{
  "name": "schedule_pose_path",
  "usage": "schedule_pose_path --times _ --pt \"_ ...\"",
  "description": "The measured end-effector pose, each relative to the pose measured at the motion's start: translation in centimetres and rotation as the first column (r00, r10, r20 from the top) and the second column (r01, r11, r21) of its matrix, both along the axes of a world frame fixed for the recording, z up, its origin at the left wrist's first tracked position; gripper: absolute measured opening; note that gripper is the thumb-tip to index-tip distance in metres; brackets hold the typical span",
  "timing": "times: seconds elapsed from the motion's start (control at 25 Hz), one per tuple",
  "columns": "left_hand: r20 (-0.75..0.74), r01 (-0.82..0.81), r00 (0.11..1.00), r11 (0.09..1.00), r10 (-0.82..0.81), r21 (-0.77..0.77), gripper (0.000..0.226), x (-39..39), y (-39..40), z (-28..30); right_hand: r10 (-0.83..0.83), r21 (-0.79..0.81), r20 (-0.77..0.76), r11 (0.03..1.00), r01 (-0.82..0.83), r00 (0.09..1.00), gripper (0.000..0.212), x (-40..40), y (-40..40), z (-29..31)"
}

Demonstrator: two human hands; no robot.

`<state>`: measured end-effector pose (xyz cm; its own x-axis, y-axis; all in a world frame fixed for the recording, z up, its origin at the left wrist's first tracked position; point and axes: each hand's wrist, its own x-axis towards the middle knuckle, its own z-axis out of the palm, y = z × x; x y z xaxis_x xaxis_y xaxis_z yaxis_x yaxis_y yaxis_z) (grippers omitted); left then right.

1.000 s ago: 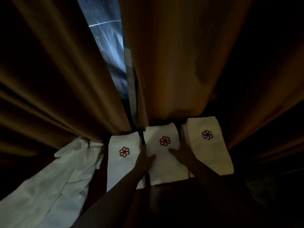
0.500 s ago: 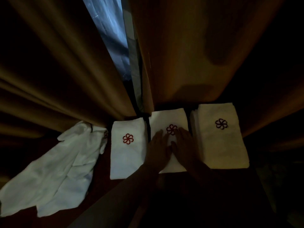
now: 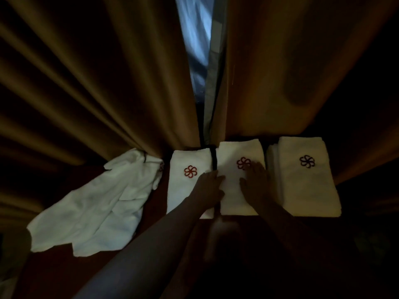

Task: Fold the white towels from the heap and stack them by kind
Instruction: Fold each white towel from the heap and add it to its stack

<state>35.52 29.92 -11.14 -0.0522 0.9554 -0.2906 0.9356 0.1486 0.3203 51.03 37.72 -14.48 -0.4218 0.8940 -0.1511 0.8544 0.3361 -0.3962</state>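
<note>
Hands spread apart since half a second ago: left hand (image 3: 208,187) now at left edge of middle towel (image 3: 239,180), right hand (image 3: 258,184) flat on its right part, both with fingers straight, pressing, gripping nothing. Sits between left folded towel (image 3: 185,186) and right stack (image 3: 306,180). Probably final smoothing. Unfolded heap (image 3: 95,203) far left, untouched.
</note>
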Motion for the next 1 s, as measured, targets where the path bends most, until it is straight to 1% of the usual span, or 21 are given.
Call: schedule_pose_path --times 0.08,0.12,0.2,0.4,0.6,0.72,0.76,0.84,0.92,1.0 --pt "0.023 -0.052 0.998 0.997 0.051 0.065 0.058 -1.4 -2.4 0.0 -0.005 0.092 -0.104 0.996 0.014 0.995 0.048 -1.2 -2.1 1.3" --pt "0.029 -0.087 0.996 0.994 0.085 0.071 0.059 -2.3 -3.8 -0.1 0.008 0.104 -0.138 0.995 0.006 0.990 0.042 -2.3 -3.5 1.9" --pt "0.050 -0.181 0.983 0.983 0.179 0.040 0.061 -4.2 -6.3 -0.3 0.078 0.081 -0.141 0.994 -0.067 0.987 0.035 -4.7 -6.1 2.6" --pt "0.100 -0.369 0.924 0.929 0.368 -0.006 0.067 -10.9 -13.8 -0.3 0.228 0.048 -0.201 0.974 -0.223 0.953 0.031 -11.6 -11.6 2.6" --pt "0.106 -0.496 0.861 0.868 0.497 -0.035 0.058 -19.2 -22.7 -2.0 0.338 -0.058 -0.213 0.932 -0.357 0.917 0.024 -19.6 -16.7 1.9" --pt "0.131 -0.555 0.819 0.830 0.558 -0.059 0.052 -23.8 -27.3 -3.8 0.365 -0.171 -0.203 0.900 -0.400 0.908 0.014 -24.6 -19.5 0.2" --pt "0.142 -0.572 0.803 0.816 0.578 -0.084 0.049 -25.2 -28.6 -4.5 0.364 -0.214 -0.197 0.890 -0.402 0.910 0.014 -26.1 -20.5 -0.4" --pt "0.156 -0.580 0.785 0.800 0.600 -0.156 0.045 -27.4 -31.2 -6.0 0.352 -0.319 -0.130 0.870 -0.375 0.927 0.019 -28.5 -22.8 -1.7" --pt "0.177 -0.527 0.802 0.815 0.571 -0.241 0.046 -28.6 -33.4 -7.8 0.303 -0.425 -0.039 0.857 -0.291 0.952 0.024 -30.4 -25.0 -3.1" --pt "0.201 -0.440 0.839 0.848 0.505 -0.295 0.051 -29.1 -35.2 -9.5 0.273 -0.438 -0.025 0.862 -0.257 0.962 0.022 -31.9 -27.3 -4.2"
